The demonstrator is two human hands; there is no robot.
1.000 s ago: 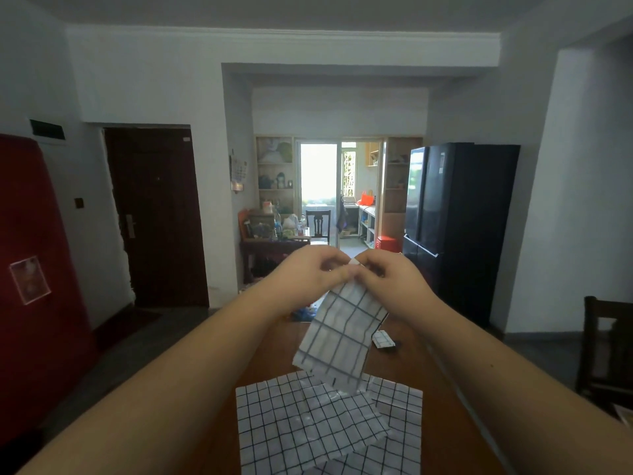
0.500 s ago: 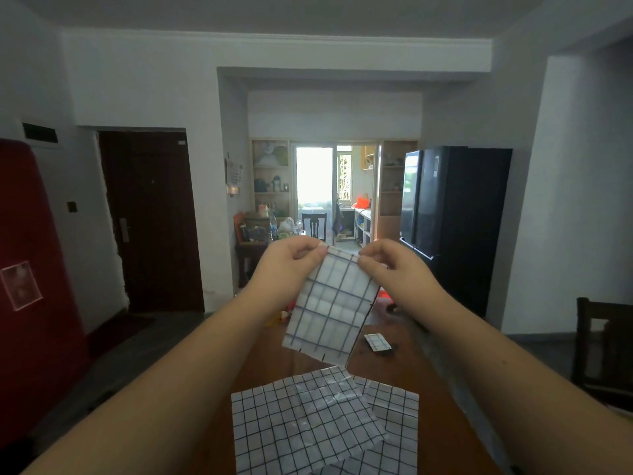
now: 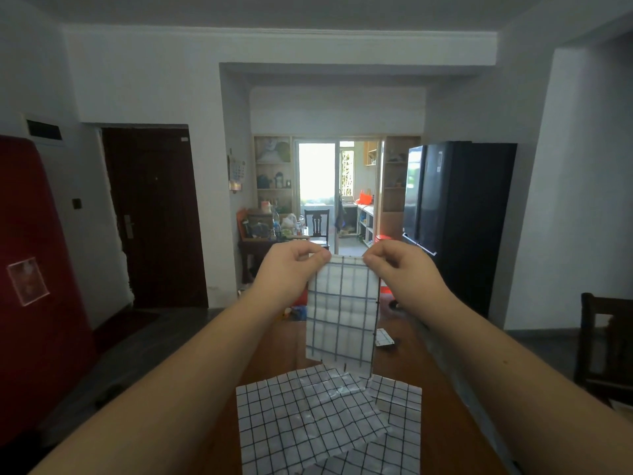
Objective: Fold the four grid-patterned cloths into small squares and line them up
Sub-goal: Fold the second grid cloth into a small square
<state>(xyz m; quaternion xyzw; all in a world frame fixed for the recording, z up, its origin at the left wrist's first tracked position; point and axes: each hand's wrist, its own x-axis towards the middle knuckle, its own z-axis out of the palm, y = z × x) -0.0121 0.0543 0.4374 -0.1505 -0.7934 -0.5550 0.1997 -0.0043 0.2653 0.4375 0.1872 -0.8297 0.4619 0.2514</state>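
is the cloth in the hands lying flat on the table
No, the held cloth hangs in the air above the table, its top corners pinched by the left hand and the right hand.

Single head-mounted wide-angle view from the person's eye height. It faces forward down the room toward the lit doorway (image 3: 318, 186) and is pitched only slightly down, so the bench (image 3: 445, 440) shows just in the bottom strip. The left hand (image 3: 291, 265) and right hand (image 3: 400, 269), pinching the cloth (image 3: 342, 313) by its top edge, sit close to the lens at frame centre. Dark door (image 3: 154, 217) is far off on the left, black fridge (image 3: 459, 221) far off on the right, and verticals lean near the borders.
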